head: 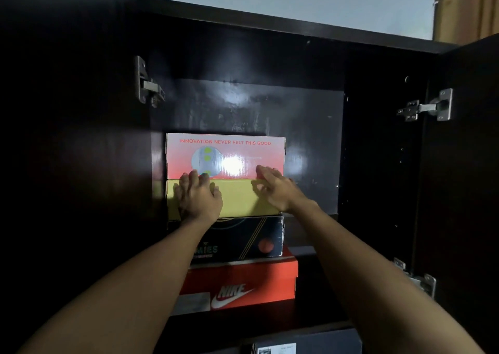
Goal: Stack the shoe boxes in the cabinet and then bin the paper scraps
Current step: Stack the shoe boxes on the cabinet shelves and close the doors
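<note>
A: Both arms are up inside the dark cabinet (378, 164), doors swung wide, steel hinges (149, 83) showing on either side.

B: And look at that stack! Orange Nike box (243, 280) at the bottom, black box (243, 237) on it, then the yellow box (237, 198), and a pink-and-white box (225, 156) on top, its lettering reading "Innovation never felt this good".

A: Left hand (198, 197) lies flat against the yellow box's front, fingers spread and straight, the tips reaching onto the lower edge of the pink-and-white box. It presses rather than grasps.

B: Right hand (275, 187)?

A: At the seam between those two upper boxes, near their right end. Fingers loosely bent, tips touching the cardboard, wrapped round nothing.

B: The stack sits toward the left of the compartment, close to the left wall.

A: Below the shelf, at the frame's bottom edge, the top of another dark box (305, 343) with a white label peeks in.
</note>
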